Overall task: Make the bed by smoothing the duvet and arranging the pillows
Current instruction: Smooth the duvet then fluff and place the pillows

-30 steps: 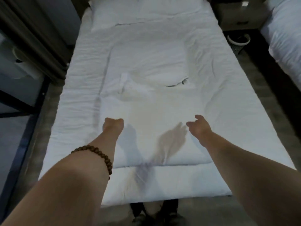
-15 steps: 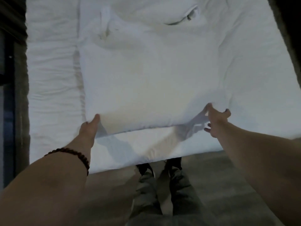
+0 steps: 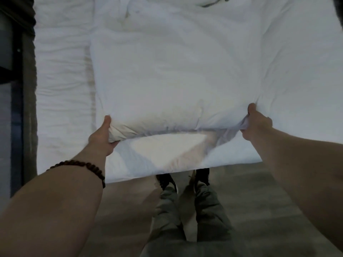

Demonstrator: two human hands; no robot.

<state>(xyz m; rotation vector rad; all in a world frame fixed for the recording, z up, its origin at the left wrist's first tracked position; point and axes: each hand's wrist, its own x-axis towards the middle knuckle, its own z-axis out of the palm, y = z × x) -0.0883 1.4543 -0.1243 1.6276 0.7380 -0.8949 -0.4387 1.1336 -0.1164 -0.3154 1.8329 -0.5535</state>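
A white folded duvet (image 3: 167,75) lies along the middle of the bed (image 3: 61,89), its near edge lifted off the mattress. My left hand (image 3: 103,135) grips the near left corner of that edge, thumb on top and fingers underneath. My right hand (image 3: 255,125) grips the near right part of the same edge, and the cloth bunches around my fingers. A second white pillow-like piece (image 3: 185,8) shows at the top edge, mostly cut off by the frame.
The foot edge of the bed (image 3: 167,169) is right in front of my legs (image 3: 185,210) and dark shoes. Bare floor (image 3: 259,201) lies below it. A dark frame or wall panel (image 3: 16,89) runs along the left side of the bed.
Both hands went from hovering over the duvet to its near edge and closed on it. The edge is now raised off the mattress. My view has tilted down toward the bed's foot.
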